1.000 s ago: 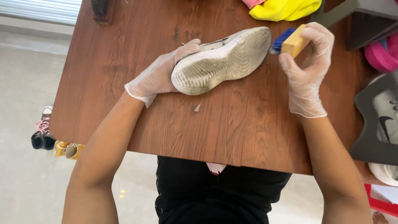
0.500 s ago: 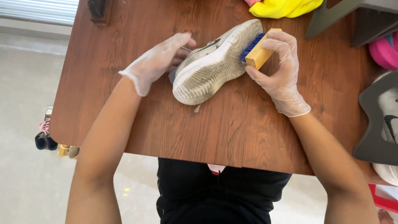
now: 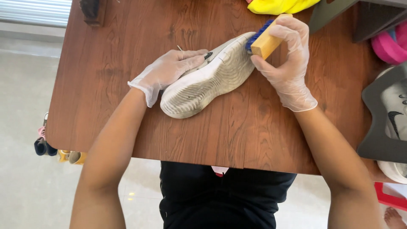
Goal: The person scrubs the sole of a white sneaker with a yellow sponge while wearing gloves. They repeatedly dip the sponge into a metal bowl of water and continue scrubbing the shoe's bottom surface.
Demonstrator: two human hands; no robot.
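A white sneaker (image 3: 207, 80) lies on its side on the brown wooden table (image 3: 127, 51), its ribbed sole turned toward me. My left hand (image 3: 167, 70), in a clear glove, grips the shoe's upper near the heel end. My right hand (image 3: 284, 59), also gloved, holds a wooden brush with blue bristles (image 3: 265, 38). The bristles press against the toe end of the sole.
A yellow cloth (image 3: 280, 5) lies at the table's far edge. A dark shoe rack with a grey-white sneaker (image 3: 392, 114) stands at the right, with a pink item (image 3: 392, 44) above it. Small shoes (image 3: 51, 146) sit on the pale floor at the left.
The shoe has turned so its toe points up-right again, and the brush has shifted from the sole's middle to its toe end. My left hand slid lower along the shoe.
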